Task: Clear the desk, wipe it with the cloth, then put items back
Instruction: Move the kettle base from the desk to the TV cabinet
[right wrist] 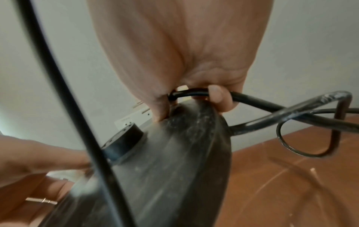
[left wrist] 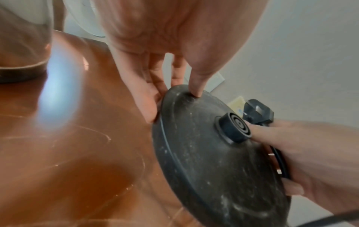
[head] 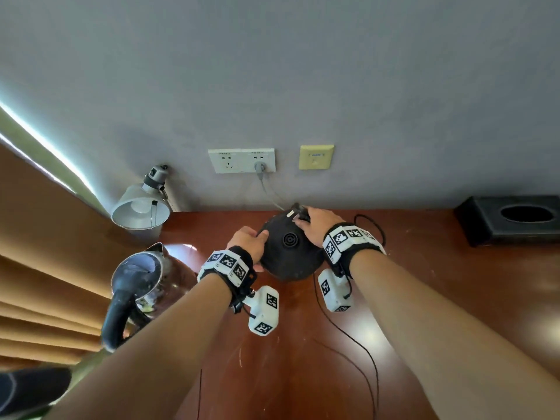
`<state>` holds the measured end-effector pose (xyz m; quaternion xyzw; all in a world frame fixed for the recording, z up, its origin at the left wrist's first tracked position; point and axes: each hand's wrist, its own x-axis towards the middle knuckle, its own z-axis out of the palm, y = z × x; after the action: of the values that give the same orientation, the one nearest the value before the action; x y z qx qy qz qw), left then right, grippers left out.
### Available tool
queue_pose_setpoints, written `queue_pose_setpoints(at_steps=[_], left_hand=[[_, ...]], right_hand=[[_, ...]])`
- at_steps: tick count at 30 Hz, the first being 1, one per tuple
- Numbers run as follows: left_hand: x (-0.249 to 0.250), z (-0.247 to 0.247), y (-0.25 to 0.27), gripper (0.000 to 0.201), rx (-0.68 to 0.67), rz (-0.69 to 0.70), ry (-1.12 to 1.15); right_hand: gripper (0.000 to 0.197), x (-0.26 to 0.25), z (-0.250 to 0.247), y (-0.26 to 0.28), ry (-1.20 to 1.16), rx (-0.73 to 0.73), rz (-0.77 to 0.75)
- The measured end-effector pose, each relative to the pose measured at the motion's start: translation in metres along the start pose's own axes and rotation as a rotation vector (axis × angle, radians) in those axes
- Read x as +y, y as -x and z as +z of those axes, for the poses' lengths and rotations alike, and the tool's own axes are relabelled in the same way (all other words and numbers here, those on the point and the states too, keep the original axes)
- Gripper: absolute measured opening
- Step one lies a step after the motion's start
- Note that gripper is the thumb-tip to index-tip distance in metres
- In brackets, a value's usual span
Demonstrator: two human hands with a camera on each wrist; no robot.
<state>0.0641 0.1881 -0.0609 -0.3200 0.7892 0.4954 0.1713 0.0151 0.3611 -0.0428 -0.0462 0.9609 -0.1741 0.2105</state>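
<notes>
A round black kettle base [head: 288, 253] [left wrist: 213, 161] [right wrist: 165, 169], dusty on top, is tilted just above the reddish-brown desk [head: 424, 283] near the wall. My left hand [head: 248, 241] [left wrist: 170, 98] grips its left rim, thumb on top and fingers underneath. My right hand [head: 315, 225] [right wrist: 190, 106] grips the far right rim, its fingers also curled round the base's black cord [right wrist: 272, 107]. The cord's plug [head: 298, 214] [left wrist: 258, 112] sticks out beyond that hand. No cloth is in view.
A steel kettle [head: 139, 283] with a black handle stands left of my left arm. A grey lamp [head: 141, 207] sits in the back left corner, a black tissue box [head: 509, 219] at the back right. Wall sockets [head: 242, 160] hold a grey plug. Curtains [head: 45, 268] hang at the left.
</notes>
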Motion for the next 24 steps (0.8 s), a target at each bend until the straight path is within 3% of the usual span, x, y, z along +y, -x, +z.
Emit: queue_pose_setpoints(at_steps=[14, 24], left_hand=[[0.056, 0.064, 0.119, 0.036, -0.296, 0.33, -0.12], [0.071, 0.181, 0.214, 0.024, -0.403, 0.494, -0.269]], right_hand=[[0.041, 0.081, -0.062, 0.165, -0.096, 0.283, 0.313], [0.043, 0.194, -0.064, 0.291, -0.24, 0.425, 0.52]])
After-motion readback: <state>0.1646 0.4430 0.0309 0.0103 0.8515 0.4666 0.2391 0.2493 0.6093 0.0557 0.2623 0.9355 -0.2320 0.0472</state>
